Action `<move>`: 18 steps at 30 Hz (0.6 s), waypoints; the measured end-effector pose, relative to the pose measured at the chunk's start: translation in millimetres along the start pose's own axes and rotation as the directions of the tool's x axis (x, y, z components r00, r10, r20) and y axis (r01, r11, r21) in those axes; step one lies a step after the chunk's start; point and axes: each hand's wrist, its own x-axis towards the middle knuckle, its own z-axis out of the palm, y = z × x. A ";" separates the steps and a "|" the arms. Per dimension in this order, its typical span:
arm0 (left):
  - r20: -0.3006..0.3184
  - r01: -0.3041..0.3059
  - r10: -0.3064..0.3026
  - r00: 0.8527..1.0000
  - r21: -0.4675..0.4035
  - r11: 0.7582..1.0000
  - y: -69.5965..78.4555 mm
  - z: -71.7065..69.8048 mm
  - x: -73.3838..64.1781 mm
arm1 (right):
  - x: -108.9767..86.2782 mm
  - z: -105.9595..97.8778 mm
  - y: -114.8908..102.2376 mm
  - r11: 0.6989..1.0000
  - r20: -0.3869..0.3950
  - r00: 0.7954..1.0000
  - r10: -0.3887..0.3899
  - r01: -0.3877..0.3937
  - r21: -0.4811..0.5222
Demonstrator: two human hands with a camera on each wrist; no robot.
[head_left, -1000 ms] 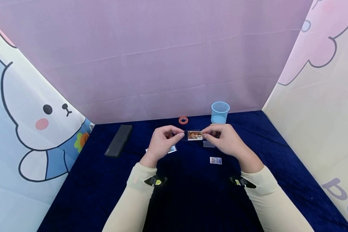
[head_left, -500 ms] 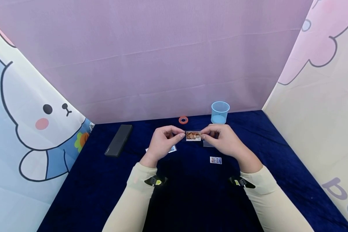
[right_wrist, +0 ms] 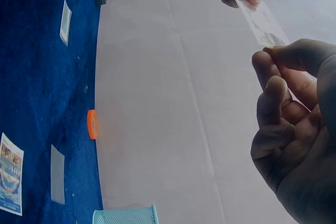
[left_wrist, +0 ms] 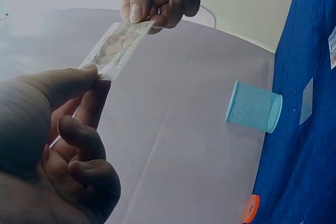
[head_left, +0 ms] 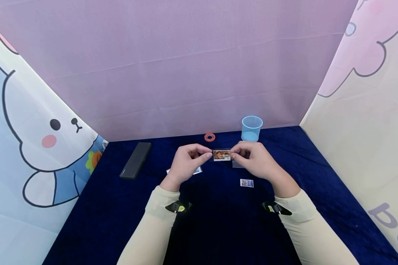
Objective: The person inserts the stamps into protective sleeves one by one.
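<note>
Between my hands, raised above the table, is a small brown picture stamp (head_left: 221, 155) lying within a clear plastic sleeve (left_wrist: 108, 72). My left hand (head_left: 188, 162) pinches the sleeve's left end between thumb and forefinger. With thumb and forefinger, my right hand (head_left: 257, 159) pinches the stamp at its right end; whether it also grips the sleeve's edge I cannot tell. A second stamp (head_left: 247, 183), blue and white, lies on the cloth below my right hand. Another clear sleeve (right_wrist: 58, 174) lies flat nearby. Sleeved stamps (right_wrist: 65, 22) lie partly hidden beneath my left hand.
Dark blue cloth (head_left: 215, 228) covers the table. At the back stand a light blue mesh cup (head_left: 251, 129) and, to its left, an orange tape roll (head_left: 209, 137). A long black case (head_left: 135, 161) lies at the left. Fabric walls close off the back and sides.
The stamp and my right hand have shifted slightly left, toward my left hand, over the first half second. Since then they have barely moved.
</note>
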 end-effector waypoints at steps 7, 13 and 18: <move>0.008 0.007 -0.007 1.000 -0.002 1.000 -0.1 0.6 -0.7 | -0.7 0.0 -0.2 1.000 0.012 1.000 0.022 -0.022 0.009; 0.011 0.003 -0.003 1.000 0.006 1.000 0.1 0.5 -0.5 | -1.0 0.0 -1.2 0.999 0.024 0.999 0.030 -0.031 0.013; 0.001 0.009 -0.009 1.000 0.010 1.000 -0.1 0.1 -0.4 | -1.1 0.2 -1.4 1.000 0.013 1.000 0.019 -0.019 0.006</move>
